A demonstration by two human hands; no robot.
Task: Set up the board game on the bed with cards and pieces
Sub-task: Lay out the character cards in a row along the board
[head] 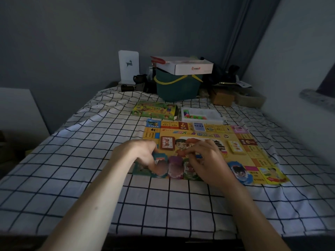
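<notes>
Since the cards [174, 168] are thin and slippery, both hands, left hand [143, 154] and right hand [204, 158], pinch their edges at the board's [257, 160] near edge.

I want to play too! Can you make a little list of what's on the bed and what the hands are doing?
surface: checked bed sheet
board: yellow game board, laid flat
card piles on board: red-brown, yellow
left hand: holds a card at the board's near edge
right hand: fingers on the row of cards
behind board: game box, white tray of coloured pieces
</notes>
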